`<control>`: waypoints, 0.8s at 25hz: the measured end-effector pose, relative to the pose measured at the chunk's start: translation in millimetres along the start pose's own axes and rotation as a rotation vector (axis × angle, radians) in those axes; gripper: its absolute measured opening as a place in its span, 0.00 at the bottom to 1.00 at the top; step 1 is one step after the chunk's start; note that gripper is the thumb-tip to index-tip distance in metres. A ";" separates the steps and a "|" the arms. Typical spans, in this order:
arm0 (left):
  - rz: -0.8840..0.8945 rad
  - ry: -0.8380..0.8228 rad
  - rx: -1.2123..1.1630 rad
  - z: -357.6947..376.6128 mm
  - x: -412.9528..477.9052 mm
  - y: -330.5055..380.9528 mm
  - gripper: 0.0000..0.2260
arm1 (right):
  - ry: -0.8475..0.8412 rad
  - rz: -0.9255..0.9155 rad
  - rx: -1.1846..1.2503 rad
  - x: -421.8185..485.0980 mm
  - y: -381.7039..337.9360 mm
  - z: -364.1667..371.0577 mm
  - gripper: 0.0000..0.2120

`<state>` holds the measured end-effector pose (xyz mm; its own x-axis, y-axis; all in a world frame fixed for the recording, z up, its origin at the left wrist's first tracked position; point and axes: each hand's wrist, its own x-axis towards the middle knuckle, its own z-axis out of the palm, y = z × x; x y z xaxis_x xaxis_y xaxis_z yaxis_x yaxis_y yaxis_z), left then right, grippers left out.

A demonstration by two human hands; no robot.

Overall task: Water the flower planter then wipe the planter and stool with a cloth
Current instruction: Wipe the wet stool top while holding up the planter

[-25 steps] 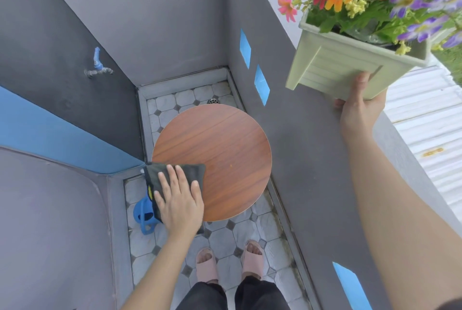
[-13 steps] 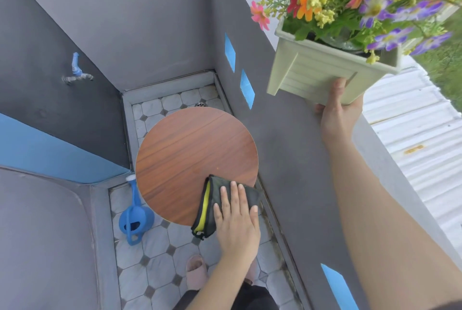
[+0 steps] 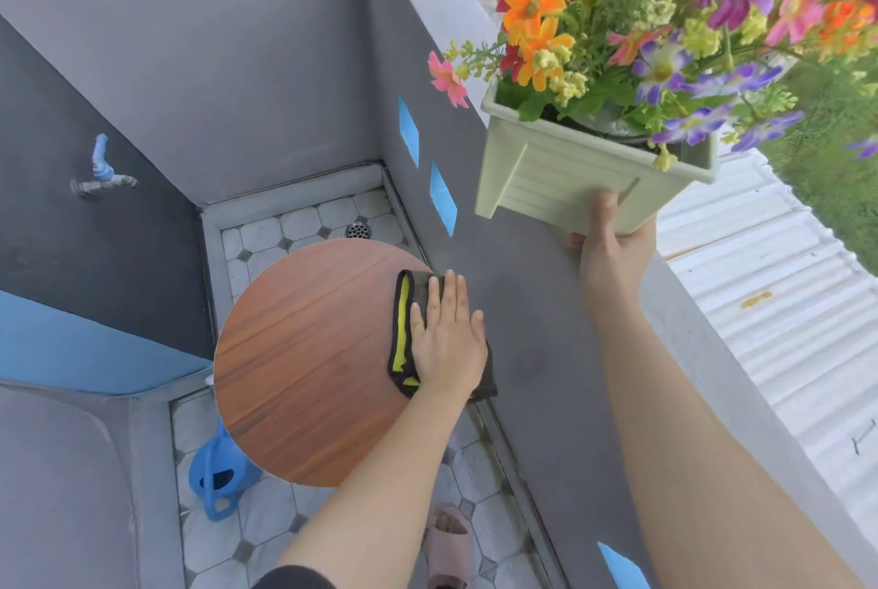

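Observation:
The round wooden stool [image 3: 304, 360] stands on the tiled floor below me. My left hand [image 3: 446, 341] lies flat, fingers together, pressing a folded black and yellow cloth [image 3: 403, 332] onto the stool's right edge, next to the grey wall. My right hand [image 3: 613, 251] grips the underside of the pale green planter [image 3: 560, 175], held up in the air at the upper right above the wall. Orange, purple, pink and yellow flowers [image 3: 665, 18] fill the planter.
A blue watering can [image 3: 216, 479] sits on the floor at the stool's lower left, partly under it. A tap [image 3: 102, 172] juts from the dark left wall. A floor drain [image 3: 357, 230] lies behind the stool. The grey parapet wall [image 3: 546, 351] runs along the right. My sandalled foot [image 3: 446, 541] is below.
My left hand has slid the cloth around the stool's rim, from the near left edge across the near edge to the right edge. The planter stays held up in my right hand.

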<state>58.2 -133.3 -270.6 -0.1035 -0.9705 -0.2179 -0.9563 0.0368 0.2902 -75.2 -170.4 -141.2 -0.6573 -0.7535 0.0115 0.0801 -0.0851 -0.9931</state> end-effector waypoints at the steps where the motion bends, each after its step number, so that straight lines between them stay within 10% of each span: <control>1: -0.015 0.004 -0.001 -2.3 9.9 -0.1 0.25 | 0.000 -0.005 -0.001 0.5 0.4 -0.3 0.12; 20: -0.459 0.152 -0.015 -77.3 54.4 -190.9 0.26 | 0.030 -0.044 -0.050 11.6 4.1 -2.2 0.18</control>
<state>256.3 -211.5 -265.8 0.3708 -0.9095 -0.1878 -0.8896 -0.4059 0.2093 -84.2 -178.0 -145.4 -0.6817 -0.7298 0.0526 0.0139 -0.0847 -0.9963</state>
